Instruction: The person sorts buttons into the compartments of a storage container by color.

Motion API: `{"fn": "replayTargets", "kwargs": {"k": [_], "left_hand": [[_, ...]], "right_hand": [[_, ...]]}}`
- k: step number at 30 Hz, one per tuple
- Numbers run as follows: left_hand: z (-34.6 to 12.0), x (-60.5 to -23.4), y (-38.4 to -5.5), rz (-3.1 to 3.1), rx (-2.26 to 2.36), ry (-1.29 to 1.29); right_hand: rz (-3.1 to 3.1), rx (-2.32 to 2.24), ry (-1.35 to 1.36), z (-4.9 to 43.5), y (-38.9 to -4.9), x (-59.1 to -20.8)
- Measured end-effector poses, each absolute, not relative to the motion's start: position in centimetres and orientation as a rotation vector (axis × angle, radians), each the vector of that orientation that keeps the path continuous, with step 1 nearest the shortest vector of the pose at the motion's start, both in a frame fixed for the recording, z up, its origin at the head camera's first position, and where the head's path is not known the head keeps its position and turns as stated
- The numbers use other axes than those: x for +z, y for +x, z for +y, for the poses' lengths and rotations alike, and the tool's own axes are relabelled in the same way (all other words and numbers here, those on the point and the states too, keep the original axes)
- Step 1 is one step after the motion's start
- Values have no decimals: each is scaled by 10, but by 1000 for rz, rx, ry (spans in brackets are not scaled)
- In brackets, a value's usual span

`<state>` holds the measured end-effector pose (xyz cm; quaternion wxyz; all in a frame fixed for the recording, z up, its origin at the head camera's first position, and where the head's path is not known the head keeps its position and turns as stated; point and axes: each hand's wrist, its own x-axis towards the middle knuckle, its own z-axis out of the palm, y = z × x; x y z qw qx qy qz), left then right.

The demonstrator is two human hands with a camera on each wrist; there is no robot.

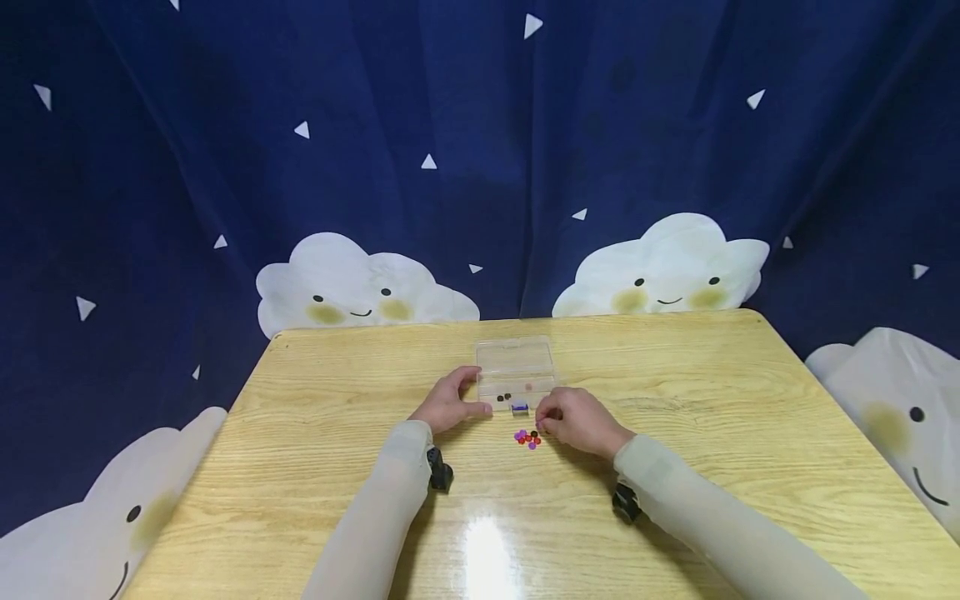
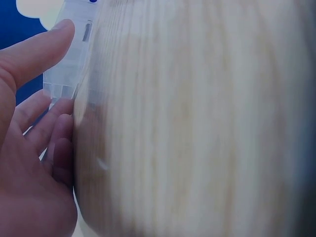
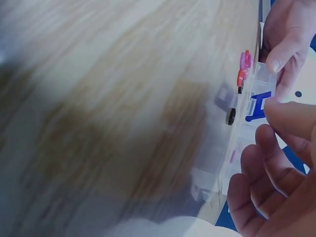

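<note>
A clear plastic box (image 1: 514, 383) stands open with its lid tilted back. My left hand (image 1: 447, 402) holds its left end, thumb at the front corner and fingers farther back. On the box's front sits a blue H-shaped piece (image 3: 258, 106). Black round pieces (image 1: 504, 397) lie inside at the left, a pinkish one (image 1: 528, 387) at the right. In front of the box is a small pile of red, purple and black round pieces (image 1: 528, 438). Beside it my right hand (image 1: 581, 419) hovers low, fingers bent. In the right wrist view its thumb and index fingertips stand apart, nothing visible between them.
Wooden table (image 1: 337, 367) carries the box near its middle. Behind it hangs a dark blue curtain (image 1: 480, 100) with white triangles and smiling clouds. Black cameras (image 1: 439, 472) are strapped on both wrists. Light glares on the tabletop near the front.
</note>
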<state>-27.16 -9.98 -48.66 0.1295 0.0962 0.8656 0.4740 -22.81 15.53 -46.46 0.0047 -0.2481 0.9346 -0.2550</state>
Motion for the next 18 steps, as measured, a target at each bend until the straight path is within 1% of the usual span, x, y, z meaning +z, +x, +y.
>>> {"fn": "replayTargets", "kwargs": {"k": [6, 18], "left_hand": [[-99, -486, -271, 2524, 1386, 287], [-99, -488, -271, 2539, 1395, 285]], "right_hand": [[2889, -906, -735, 156, -227, -460], [2859, -1010, -815, 154, -228, -457]]}}
